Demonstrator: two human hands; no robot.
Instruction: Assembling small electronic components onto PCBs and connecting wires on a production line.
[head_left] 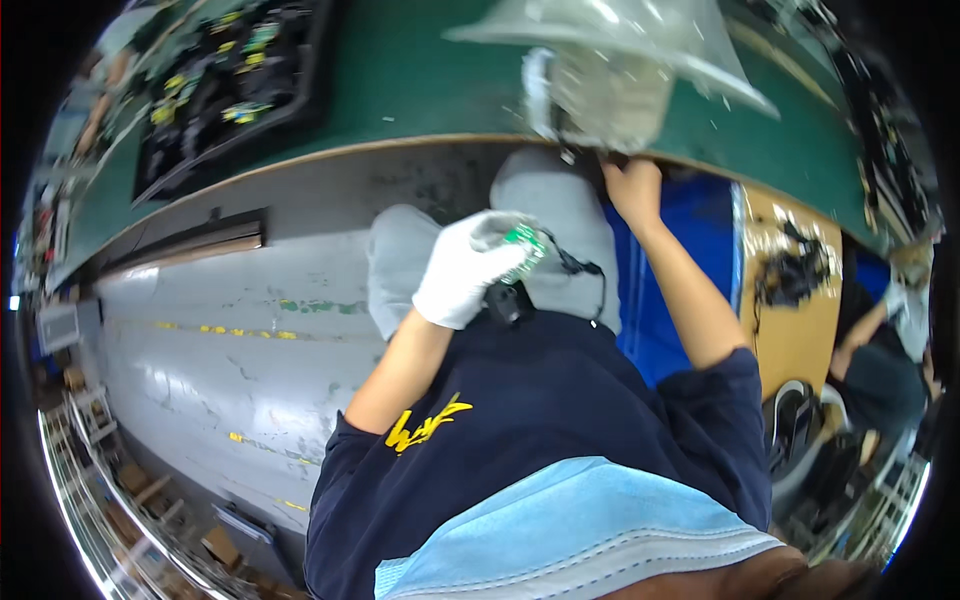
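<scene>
My left hand, in a white glove, is closed around a small green circuit board above my lap. A thin black cable hangs from beside the board, trailing over my right thigh. Just below the glove is a black box-shaped part; whether it is joined to the board I cannot tell. My bare right hand reaches to the front edge of the green table, beside a whitish see-through container. Its fingertips are hidden there, so what they touch does not show.
Clear plastic sheeting covers the container. A black tray of black parts and green-yellow boards lies at the far left. Right of my legs are a blue bin and cardboard bearing black cables. Another person sits far right.
</scene>
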